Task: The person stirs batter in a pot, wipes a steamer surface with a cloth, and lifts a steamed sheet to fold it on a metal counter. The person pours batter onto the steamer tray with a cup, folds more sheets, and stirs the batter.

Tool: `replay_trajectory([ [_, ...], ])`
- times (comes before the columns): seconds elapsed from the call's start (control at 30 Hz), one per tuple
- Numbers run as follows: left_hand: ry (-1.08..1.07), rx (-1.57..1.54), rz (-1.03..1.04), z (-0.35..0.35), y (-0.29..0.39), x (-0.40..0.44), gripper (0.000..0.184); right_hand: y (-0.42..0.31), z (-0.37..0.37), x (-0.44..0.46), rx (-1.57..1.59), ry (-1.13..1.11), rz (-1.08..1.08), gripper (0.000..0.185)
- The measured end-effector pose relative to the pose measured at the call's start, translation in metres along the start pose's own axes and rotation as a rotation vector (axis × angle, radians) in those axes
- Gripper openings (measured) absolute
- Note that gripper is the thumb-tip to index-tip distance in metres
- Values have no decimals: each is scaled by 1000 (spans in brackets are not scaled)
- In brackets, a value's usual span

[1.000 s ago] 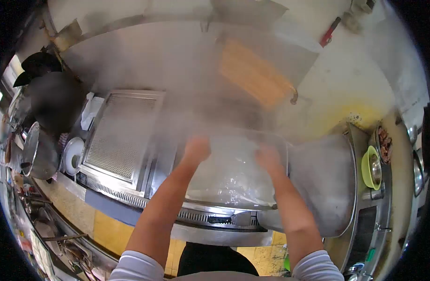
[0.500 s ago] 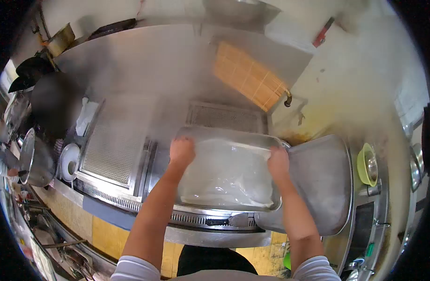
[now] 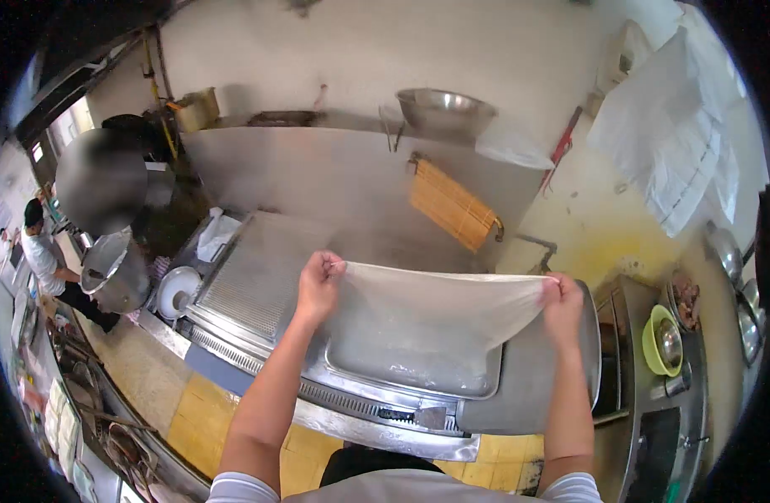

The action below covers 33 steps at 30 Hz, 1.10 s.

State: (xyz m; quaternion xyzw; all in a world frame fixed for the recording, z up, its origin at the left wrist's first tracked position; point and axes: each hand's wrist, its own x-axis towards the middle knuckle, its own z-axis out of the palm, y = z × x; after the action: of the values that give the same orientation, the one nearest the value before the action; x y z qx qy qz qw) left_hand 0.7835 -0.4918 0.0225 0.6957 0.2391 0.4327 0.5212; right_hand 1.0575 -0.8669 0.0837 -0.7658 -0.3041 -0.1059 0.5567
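Since the earlier frame, both hands have risen, and the far edge of a pale sheet [image 3: 443,295] has come up with them; before, it was lying flat in its tray. Beneath everything is the steel counter [image 3: 360,425], and on it rests the shallow tray [image 3: 401,384]. Over this tray the sheet is spread, its upper edge stretched between the hands, its lower part hanging down into the tray. It looks like thin, wet cloth, so I judge it soft and limp, light in itself but heavier from the water, and slippery. Probably it clings to the tray's bottom, and it could fold or tear if pulled too quickly. The two upper corners seem the best places to take hold. The left hand [image 3: 319,289] has its fingers closed tightly on one corner, and the right hand [image 3: 562,306] pinches the other; the fingers partly cover these corners.
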Motion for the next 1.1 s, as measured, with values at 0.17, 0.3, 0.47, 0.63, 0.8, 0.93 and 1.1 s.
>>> replay_trajectory([
  [0.17,20,-165,111,-26,87,9,3,-79,-26,34,147,-22,0,15],
  [0.3,-12,-137,185,-61,120,22,13,-127,-31,49,267,-33,-61,15],
  [0.47,-137,-356,270,-114,150,39,13,-185,-16,59,352,-42,-127,15],
  [0.63,-42,-292,264,-175,156,56,10,-265,11,36,205,-24,-156,15],
  [0.8,147,87,566,-262,162,77,11,-329,72,-3,86,27,-183,15],
  [0.93,169,296,642,-353,159,101,14,-388,145,-38,21,5,-137,16],
  [1.1,105,81,369,-452,137,137,21,-424,240,-65,76,-50,-37,19],
])
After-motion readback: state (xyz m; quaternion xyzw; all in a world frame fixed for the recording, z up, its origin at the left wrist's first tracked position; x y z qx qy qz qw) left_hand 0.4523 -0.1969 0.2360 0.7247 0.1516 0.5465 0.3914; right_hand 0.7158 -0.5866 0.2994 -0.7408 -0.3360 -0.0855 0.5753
